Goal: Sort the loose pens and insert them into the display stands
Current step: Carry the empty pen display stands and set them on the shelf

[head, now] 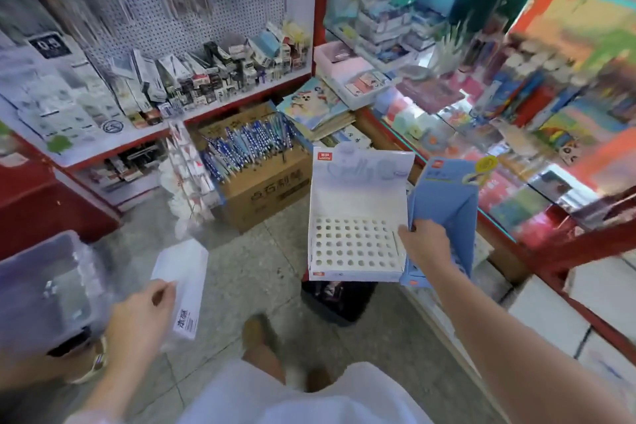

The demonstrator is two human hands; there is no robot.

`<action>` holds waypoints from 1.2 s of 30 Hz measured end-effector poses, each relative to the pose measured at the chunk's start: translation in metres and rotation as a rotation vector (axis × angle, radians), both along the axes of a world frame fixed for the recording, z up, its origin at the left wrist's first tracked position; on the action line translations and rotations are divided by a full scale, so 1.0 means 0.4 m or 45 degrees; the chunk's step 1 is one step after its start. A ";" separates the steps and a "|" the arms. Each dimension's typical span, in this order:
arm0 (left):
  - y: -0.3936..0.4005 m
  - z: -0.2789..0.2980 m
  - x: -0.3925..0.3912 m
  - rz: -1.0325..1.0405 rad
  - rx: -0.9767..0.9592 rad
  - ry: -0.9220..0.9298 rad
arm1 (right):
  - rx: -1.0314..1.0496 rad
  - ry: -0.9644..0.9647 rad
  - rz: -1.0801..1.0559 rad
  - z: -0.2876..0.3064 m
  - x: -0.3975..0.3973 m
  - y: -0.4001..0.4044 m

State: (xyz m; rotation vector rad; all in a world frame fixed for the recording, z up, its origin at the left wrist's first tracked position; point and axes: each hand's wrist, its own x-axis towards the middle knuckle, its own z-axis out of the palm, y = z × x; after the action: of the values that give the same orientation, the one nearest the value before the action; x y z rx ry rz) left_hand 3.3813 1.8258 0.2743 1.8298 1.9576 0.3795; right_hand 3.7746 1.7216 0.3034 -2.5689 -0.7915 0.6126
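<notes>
Head view: right hand (425, 244) grips a white display stand (358, 217) and a blue display stand (447, 196) together, fingers clenched round their adjoining edges; the white stand's holes are unfilled. Left hand (144, 317) pinches a white packet (182, 289). Blue pens (247, 144) lie heaped on a cardboard box (265, 196) on the floor.

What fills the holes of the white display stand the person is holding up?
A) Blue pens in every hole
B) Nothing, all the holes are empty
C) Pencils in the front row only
B: the white display stand, held by the right hand, shows only bare round holes.
</notes>
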 end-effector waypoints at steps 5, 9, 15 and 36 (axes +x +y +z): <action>0.282 -0.033 0.081 -0.060 -0.006 0.042 | 0.043 -0.039 -0.037 -0.005 0.057 0.275; 0.521 -0.020 0.179 -0.262 0.052 0.031 | 0.030 -0.037 -0.141 -0.011 0.093 0.429; 0.795 -0.008 0.380 -0.416 0.001 -0.146 | -0.069 -0.063 -0.314 -0.029 0.178 0.518; 1.166 -0.708 1.372 -1.255 -0.162 -0.236 | -0.374 0.055 -0.831 -0.930 0.639 0.818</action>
State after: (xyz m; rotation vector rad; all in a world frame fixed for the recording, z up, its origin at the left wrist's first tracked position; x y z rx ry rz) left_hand 3.9302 2.2921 -0.0090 2.2873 0.7627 0.0861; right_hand 4.0304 2.0487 -0.0686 -2.8274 0.1853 0.5924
